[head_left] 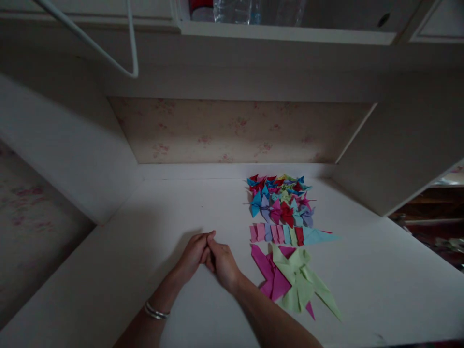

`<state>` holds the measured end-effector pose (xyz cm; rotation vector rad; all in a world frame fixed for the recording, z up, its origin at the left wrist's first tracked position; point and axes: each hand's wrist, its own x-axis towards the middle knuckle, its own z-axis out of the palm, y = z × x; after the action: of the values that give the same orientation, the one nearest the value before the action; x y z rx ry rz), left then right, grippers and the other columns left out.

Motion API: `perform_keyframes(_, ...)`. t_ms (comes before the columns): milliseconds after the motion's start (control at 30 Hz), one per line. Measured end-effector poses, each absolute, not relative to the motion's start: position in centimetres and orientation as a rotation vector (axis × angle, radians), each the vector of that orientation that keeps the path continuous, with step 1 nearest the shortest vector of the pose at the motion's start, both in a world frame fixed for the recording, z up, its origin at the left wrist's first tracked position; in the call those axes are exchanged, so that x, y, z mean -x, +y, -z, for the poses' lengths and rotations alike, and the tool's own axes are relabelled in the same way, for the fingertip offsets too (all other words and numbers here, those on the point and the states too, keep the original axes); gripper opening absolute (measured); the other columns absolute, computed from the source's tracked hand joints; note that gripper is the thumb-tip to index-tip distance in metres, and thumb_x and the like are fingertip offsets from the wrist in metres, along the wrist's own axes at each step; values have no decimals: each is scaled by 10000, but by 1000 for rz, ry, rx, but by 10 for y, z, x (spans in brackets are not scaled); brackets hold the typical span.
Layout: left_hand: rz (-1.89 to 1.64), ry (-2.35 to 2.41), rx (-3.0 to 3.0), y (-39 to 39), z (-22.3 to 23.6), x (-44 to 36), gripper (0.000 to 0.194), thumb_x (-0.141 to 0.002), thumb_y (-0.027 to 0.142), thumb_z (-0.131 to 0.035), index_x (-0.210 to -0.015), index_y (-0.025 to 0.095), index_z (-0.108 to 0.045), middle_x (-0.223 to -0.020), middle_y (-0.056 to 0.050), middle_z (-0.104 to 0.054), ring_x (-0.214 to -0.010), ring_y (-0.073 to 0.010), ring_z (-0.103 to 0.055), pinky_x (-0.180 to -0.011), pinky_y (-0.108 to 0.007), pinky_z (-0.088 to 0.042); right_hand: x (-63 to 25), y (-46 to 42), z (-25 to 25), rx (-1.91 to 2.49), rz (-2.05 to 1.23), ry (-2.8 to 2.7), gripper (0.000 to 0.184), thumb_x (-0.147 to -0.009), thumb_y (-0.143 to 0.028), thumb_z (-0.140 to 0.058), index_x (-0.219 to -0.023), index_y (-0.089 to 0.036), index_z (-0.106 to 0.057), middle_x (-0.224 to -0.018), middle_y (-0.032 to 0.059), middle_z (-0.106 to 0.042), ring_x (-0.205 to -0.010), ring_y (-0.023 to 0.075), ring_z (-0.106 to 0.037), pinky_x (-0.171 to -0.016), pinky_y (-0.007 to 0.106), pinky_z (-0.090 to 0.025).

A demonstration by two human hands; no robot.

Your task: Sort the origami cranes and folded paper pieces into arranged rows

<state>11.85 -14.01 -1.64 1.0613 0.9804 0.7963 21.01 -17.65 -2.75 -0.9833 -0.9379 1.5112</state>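
- Our left hand (194,253) and right hand (224,263) meet over the smooth white desk (203,208), fingers curled in against each other with little gap. We see no paper in either grip, though we cannot tell whether something small is hidden between them.
- The colourful folded paper lies to the right of our hands, unheld.
- At the back, the small multicoloured paper cranes (286,212) stand in close rows; we judge these folded through.
- In front of them runs a row of narrow pastel and red folded paper pieces (279,234), overlapping, with a pointed light-blue paper piece (315,236) at its right end. How complete these are, we cannot tell.
- Nearest us, a large pale-green folded paper figure (297,282) partly covers a large magenta folded paper figure (268,275). Both look shaped, and we see no flat sheet waiting, so what remains is unclear.
- Above, the white-edged open cabinet compartment (290,34) holds clear plastic vessels (232,10), probably bottles, and a red object (201,4) cut off by the frame.
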Motion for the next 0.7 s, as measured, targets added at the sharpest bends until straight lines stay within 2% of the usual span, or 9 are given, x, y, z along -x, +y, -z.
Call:
perform_keyframes(133, -803, 970, -1068, -141, 14, -119, 492, -763, 517, -584, -426, 208, -402, -314, 73, -350, -321, -92, -367, -393, -242, -251, -209, -176, 33, 950, -1513, -940, 705, -840, -723, -342, -525, -149, -603, -336, -56, -379, -325, 62, -245, -406, 255, -133)
perform_keyframes(700, -826, 965, -1058, -139, 18, -119, 486, -767, 485, -597, -429, 199, -398, -304, 80, -347, -309, -71, -307, -380, -224, -212, -209, -175, 34, 977, -1508, -969, 684, -853, -706, -335, -525, -162, -590, -345, -54, -382, -334, 66, -255, -408, 256, -157)
